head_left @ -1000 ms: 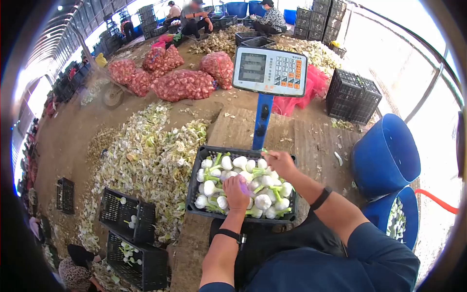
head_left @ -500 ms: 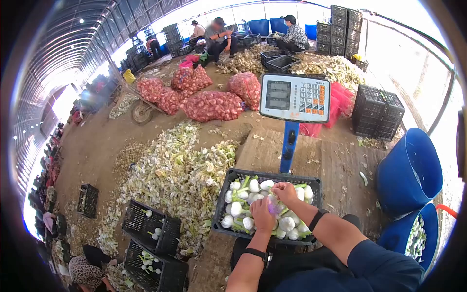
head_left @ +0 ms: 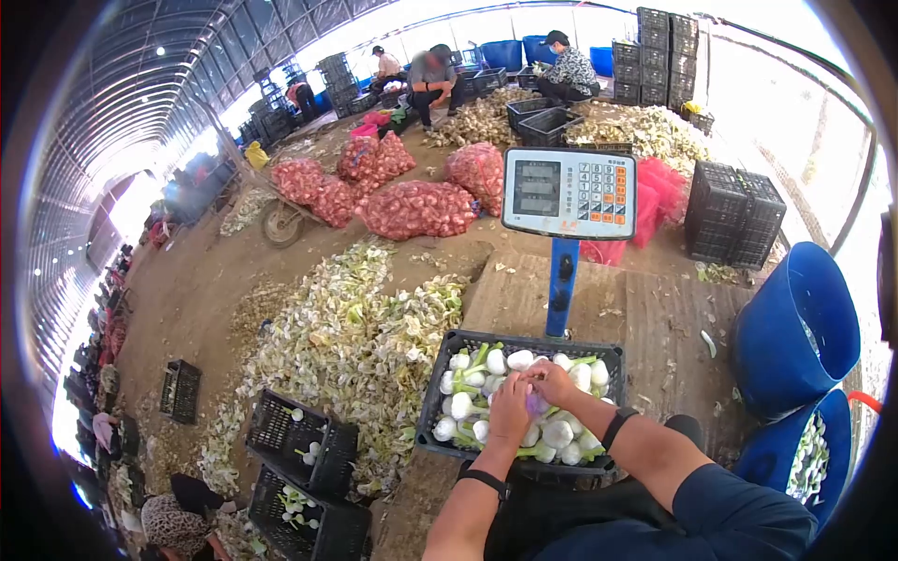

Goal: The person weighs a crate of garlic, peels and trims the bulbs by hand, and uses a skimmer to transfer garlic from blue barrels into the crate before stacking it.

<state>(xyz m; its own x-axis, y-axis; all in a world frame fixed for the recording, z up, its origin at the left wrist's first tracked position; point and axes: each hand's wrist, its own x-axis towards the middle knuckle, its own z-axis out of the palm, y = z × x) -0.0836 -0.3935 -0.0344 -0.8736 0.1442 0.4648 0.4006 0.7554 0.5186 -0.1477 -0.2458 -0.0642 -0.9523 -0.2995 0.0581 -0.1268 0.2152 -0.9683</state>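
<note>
1. White, rounded garlic bulbs [head_left: 558,433] with short, pale-green stems are heaped in a black crate [head_left: 433,397], on the near side of a blue-posted scale display [head_left: 569,194].
2. The stems are pointed in differing directions; at the far left, one is slanted from near left to far right.
3. The crate's long axis is laid left to right.
4. A small purple item [head_left: 535,405] is partly hidden between left hand [head_left: 510,409] and right hand [head_left: 550,381]; its long axis cannot be told.
5. Above the bulbs, both hands' fingers are bent close together; what is grasped cannot be told.
</note>
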